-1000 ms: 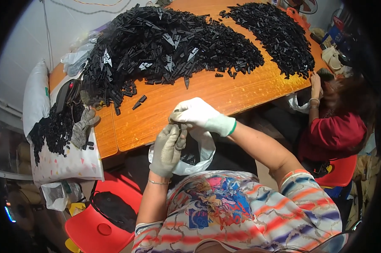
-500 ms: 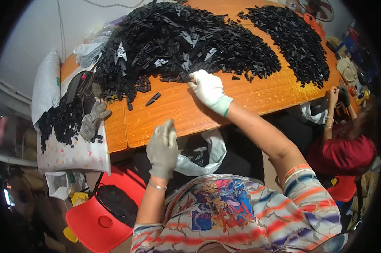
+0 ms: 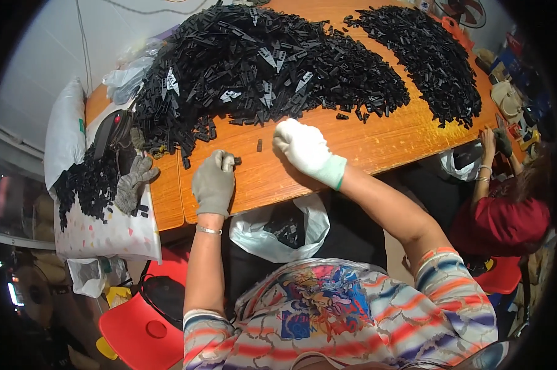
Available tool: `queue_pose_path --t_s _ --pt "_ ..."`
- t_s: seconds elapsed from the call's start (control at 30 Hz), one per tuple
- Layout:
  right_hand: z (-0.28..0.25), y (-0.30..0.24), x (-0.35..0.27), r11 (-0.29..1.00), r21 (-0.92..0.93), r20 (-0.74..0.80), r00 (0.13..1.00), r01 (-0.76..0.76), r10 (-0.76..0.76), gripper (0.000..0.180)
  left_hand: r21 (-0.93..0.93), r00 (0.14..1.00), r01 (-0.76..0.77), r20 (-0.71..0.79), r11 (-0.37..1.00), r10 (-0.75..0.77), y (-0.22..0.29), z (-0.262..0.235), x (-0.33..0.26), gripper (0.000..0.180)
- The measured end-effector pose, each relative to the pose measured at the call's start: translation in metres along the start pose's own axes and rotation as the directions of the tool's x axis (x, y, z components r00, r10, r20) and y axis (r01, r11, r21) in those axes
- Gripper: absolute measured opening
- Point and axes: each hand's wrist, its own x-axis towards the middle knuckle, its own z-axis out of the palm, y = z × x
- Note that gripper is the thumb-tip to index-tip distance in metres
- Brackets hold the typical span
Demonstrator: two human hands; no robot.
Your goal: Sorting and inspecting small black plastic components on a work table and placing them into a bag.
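A big heap of small black plastic pieces (image 3: 229, 68) covers the far part of the wooden table (image 3: 253, 185). My left hand (image 3: 214, 184), in a grey glove, is over the table near its front edge, fingers closed on a small black plastic piece (image 3: 237, 161) that pokes out at the fingertips. My right hand (image 3: 304, 147), in a white glove, is just in front of the heap with its fingers curled in; what they hold, if anything, is hidden. Between the two hands lies a single loose black piece (image 3: 259, 145).
An open white plastic bag (image 3: 244, 237) with black pieces inside hangs below the table edge. A second heap (image 3: 432, 61) lies to the right, near a co-worker in a red shirt (image 3: 503, 222). At left are a grey glove (image 3: 133, 185), more black pieces (image 3: 90, 185) and a red chair (image 3: 139, 333).
My left hand has moved forward from the table edge onto the table and closed on a black piece. My right hand has drawn back slightly from the heap.
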Motion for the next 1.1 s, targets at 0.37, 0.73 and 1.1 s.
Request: queue_pose_path --t_s 0.37,0.73,1.1 --pt "-0.029 -0.042 -0.028 0.497 0.613 0.437 0.788 -0.614 0.433 0.019 -0.265 0.984 -0.074 -0.174 0.961 0.028 -0.005 0.013 -0.025 0.033" --pt "-0.016 -0.064 -0.020 0.643 0.536 0.354 0.837 -0.547 0.417 0.030 -0.895 0.939 0.340 0.309 -0.289 0.149 0.024 0.008 -0.058 0.031" --pt "-0.005 -0.053 -0.016 0.593 0.590 0.400 0.837 -0.548 0.374 0.025 -0.784 0.908 0.402 0.410 -0.472 0.092 0.022 0.004 -0.058 0.029"
